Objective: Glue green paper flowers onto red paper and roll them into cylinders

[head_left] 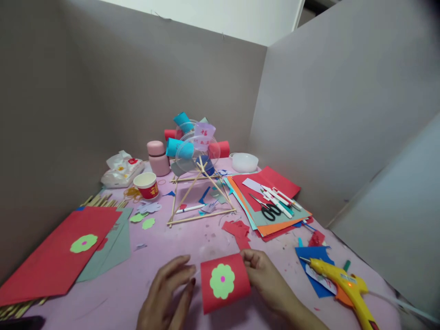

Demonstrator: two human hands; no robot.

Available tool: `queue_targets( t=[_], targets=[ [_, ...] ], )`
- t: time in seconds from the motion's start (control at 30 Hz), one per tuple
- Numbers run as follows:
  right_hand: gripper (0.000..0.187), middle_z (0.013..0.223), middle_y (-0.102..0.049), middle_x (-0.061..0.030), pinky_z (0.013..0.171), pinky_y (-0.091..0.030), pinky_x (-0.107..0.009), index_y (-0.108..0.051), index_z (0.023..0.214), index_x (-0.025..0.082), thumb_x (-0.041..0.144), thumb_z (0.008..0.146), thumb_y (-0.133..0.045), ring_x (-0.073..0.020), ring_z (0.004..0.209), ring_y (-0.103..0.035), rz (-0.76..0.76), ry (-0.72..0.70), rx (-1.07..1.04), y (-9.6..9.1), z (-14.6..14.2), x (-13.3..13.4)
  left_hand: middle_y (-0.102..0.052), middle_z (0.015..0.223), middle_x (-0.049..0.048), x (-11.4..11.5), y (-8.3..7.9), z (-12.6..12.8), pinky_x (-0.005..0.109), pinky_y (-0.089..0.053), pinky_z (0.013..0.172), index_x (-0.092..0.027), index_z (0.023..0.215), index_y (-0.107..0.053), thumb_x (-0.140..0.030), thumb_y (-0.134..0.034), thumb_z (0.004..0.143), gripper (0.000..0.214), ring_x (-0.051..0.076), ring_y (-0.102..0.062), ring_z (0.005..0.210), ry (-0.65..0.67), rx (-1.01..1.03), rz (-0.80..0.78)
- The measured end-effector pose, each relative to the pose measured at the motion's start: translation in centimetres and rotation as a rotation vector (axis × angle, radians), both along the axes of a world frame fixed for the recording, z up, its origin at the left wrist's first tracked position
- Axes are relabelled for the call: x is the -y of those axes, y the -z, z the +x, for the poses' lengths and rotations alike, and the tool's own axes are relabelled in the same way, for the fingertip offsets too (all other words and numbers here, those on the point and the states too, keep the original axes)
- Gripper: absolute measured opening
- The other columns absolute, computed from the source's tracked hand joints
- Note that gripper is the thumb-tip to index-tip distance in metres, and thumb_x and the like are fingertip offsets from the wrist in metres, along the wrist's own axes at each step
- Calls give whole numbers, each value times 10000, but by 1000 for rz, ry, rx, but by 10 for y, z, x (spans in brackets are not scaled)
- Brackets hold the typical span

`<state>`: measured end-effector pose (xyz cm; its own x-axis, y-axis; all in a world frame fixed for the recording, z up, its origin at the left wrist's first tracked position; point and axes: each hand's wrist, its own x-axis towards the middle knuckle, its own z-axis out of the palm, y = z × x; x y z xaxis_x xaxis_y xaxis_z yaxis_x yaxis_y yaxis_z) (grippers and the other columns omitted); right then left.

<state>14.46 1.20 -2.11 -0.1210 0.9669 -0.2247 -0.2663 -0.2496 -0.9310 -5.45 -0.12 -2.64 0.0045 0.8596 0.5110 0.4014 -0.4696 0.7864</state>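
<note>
Between right fingers (252, 260), red paper (240, 277)

The table (187, 240) is pink. Near its front edge, a red paper roll (242, 275) bears a light-green flower (217, 288) with a magenta centre (222, 279); by the table's right edge, the glue gun (347, 283) is yellow.

Soft, diffuse indoor light. White wall (206, 16) up top brightest; left partition (37, 91) dim, right partition (343, 101) paler. Shadows faint on pink tabletop (192, 240). Wide-angle stretch toward edges; upper right corner dark, blurred.
</note>
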Motion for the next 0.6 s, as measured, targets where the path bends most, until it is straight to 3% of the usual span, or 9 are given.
queue_targets(
  t=[0.13,0.27,0.37,0.6],
  targets=[
    [154,426,-497,70,418,-283,-179,-561,585,150,245,628,-675,-53,392,-395,22,-10,53,1,-3,1,-688,855,46,-11,-4,6,231,-533,631,-207,945,-630,-335,-635,727,253,186,-651,765,83,241,-478],
    [140,463,-498,61,416,-262,-178,-535,577,154,236,631,-635,-51,410,-386,26,-33,123,0,-6,4,-659,647,1,-12,-6,14,228,-472,559,-164,709,-637,-248,-664,648,107,154,-589,607,272,366,-780],
    [103,470,-485,62,426,-272,-179,-547,580,151,215,645,-594,-55,425,-391,51,-38,180,1,-6,5,-606,534,-30,-10,-7,16,204,-406,509,-155,564,-597,-220,-619,673,128,114,-504,520,301,365,-838],
    [82,507,-525,43,452,-298,-184,-583,567,148,191,637,-587,-76,477,-430,59,-34,198,6,-5,3,-610,532,-32,-12,-1,13,207,-386,509,-159,567,-596,-230,-596,674,128,124,-492,532,229,333,-877]
  ],
)
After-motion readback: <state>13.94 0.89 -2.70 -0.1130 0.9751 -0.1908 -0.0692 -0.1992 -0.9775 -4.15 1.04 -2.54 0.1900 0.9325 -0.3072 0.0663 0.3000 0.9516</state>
